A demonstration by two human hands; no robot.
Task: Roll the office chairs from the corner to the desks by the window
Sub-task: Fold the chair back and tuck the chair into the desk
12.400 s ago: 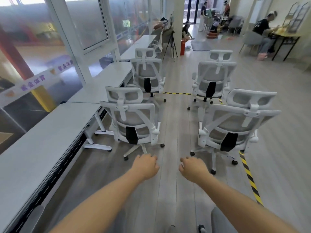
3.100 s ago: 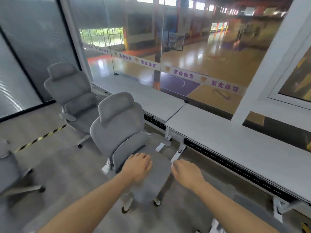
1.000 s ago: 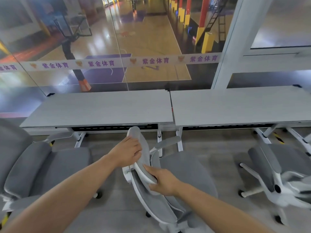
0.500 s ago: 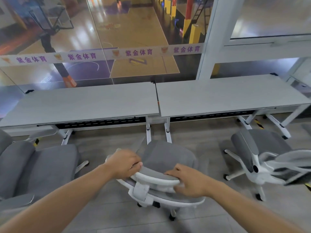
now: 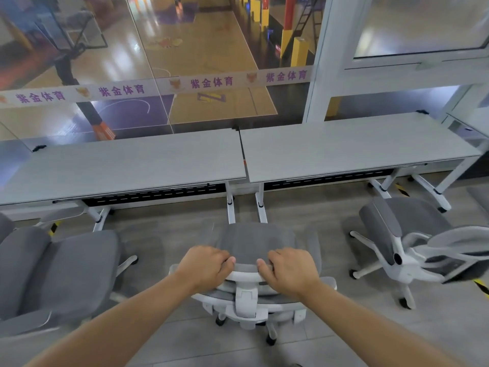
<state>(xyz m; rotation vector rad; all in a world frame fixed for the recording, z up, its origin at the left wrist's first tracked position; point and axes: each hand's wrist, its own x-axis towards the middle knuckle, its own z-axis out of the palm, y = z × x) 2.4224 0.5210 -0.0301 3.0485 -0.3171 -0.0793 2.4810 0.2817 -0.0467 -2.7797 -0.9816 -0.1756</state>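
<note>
A grey mesh office chair (image 5: 255,241) with a white frame stands right below me, its seat facing the seam between two grey desks. My left hand (image 5: 205,267) grips the left end of its headrest. My right hand (image 5: 289,268) grips the right end. The left desk (image 5: 127,168) and the right desk (image 5: 352,145) run side by side along the glass window wall. A second grey chair (image 5: 60,271) sits at the left desk. A third chair (image 5: 402,234) stands at the right desk, turned sideways.
White desk legs (image 5: 244,206) stand close together straight ahead of the held chair. Yellow-black floor tape (image 5: 483,287) shows at the far right. Bare grey floor lies between the chairs. Behind the glass is a sports court.
The chair has swung round from side-on, so its back is toward me. Both hands have shifted to the headrest's two ends. The chair and my view have moved closer to the desks.
</note>
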